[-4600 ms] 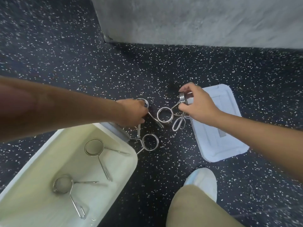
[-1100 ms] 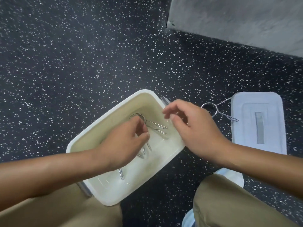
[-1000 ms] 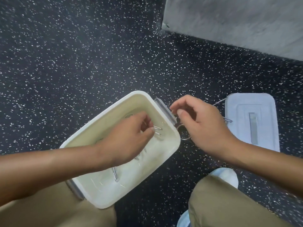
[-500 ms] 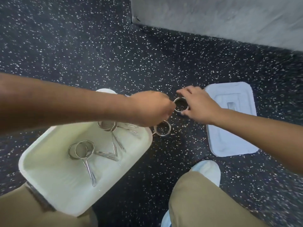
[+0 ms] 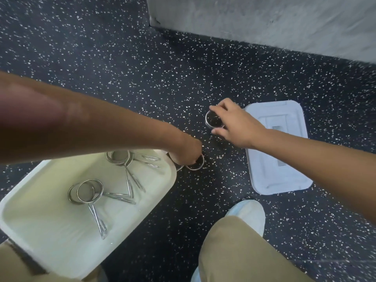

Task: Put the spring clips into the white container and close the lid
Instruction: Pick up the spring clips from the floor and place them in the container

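Speckled dark flooring (image 5: 122, 58) is used as the work surface. Beside the open white container (image 5: 50, 231), already holding spring clips (image 5: 89, 191), the left hand (image 5: 188, 154) is closed on a clip (image 5: 196, 165), while another clip (image 5: 213, 120) is pinched by the right hand (image 5: 238, 127); the lid (image 5: 284, 169) is kept aside, presumably for closing afterwards.

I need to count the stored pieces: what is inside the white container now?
Inside the white container lie several spring clips; their overlapping coils prevent an exact count. The left forearm covers its far rim.

Bright, even light; blurred near forearm (image 5: 61, 123); wide-angle warp.
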`<state>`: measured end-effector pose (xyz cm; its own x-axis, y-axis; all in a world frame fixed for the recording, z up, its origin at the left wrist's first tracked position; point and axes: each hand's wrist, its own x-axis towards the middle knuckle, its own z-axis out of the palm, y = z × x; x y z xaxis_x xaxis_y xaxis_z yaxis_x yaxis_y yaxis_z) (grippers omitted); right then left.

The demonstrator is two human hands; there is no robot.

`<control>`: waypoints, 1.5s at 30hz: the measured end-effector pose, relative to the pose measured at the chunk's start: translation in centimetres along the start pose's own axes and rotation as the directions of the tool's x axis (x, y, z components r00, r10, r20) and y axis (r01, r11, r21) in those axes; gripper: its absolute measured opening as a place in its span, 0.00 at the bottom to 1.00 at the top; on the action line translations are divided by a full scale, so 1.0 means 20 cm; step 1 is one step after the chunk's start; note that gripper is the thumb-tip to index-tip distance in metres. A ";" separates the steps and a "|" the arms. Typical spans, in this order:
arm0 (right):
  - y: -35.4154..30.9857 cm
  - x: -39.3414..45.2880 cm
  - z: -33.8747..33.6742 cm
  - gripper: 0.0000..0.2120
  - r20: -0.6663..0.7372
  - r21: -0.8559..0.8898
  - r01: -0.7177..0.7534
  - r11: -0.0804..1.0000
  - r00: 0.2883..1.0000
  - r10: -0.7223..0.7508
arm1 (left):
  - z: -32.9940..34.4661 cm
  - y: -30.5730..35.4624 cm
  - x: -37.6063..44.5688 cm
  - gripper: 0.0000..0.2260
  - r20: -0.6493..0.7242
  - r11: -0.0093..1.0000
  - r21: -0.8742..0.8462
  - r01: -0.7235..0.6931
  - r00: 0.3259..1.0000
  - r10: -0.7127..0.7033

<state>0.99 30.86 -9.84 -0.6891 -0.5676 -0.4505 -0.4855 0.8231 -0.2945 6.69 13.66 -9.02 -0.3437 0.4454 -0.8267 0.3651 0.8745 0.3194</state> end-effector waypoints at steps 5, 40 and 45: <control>0.04 0.00 -0.12 0.32 -0.150 0.370 -0.087 0.925 0.977 0.152 | 0.00 -0.02 0.02 0.21 0.087 0.989 0.143 -0.045 0.996 0.033; -0.40 -0.03 -0.56 0.12 -0.113 0.994 0.102 0.048 0.900 0.421 | -0.29 -0.32 -0.92 0.16 -0.550 0.663 -0.728 -0.175 0.726 -0.413; -0.66 -0.03 -0.62 0.14 -0.075 0.995 0.090 -0.033 0.942 0.326 | -0.12 -0.38 -1.17 0.20 -0.405 0.294 -0.909 -0.295 0.790 -0.460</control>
<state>1.16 20.18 4.77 -0.8480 -0.2675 -0.4575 0.4890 -0.0625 -0.8700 9.83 -2.95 8.99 -0.7902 0.0278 -0.6123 -0.5776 0.3005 0.7590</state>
